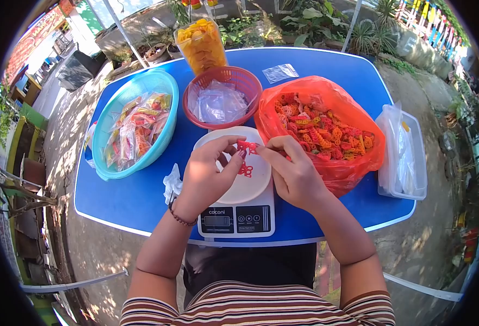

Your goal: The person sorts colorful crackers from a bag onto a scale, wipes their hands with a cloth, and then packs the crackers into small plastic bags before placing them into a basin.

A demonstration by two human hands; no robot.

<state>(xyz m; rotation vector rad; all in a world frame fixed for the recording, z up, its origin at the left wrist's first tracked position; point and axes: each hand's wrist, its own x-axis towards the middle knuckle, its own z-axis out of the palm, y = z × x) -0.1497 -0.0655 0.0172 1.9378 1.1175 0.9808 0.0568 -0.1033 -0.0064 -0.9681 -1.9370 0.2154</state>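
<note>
Above a white kitchen scale (236, 220), my left hand (209, 169) and my right hand (295, 171) pinch a small red lattice-shaped piece (247, 146) between their fingertips. More red pieces (246, 170) lie on the scale's round white plate (257, 187), partly hidden by my left hand. To the right of the plate, an open red plastic bag (337, 176) holds many red and orange pieces (323, 133). Behind the scale, a red basket (223, 73) contains clear plastic bags (217, 103).
A turquoise basket (166, 133) of filled packets (136, 130) stands left. At the back is a tub of yellow-orange pieces (202, 46). A clear container (405, 157) with plastic bags is at right. Crumpled white plastic (172, 182) and a flat clear bag (280, 73) lie on the blue table (130, 204).
</note>
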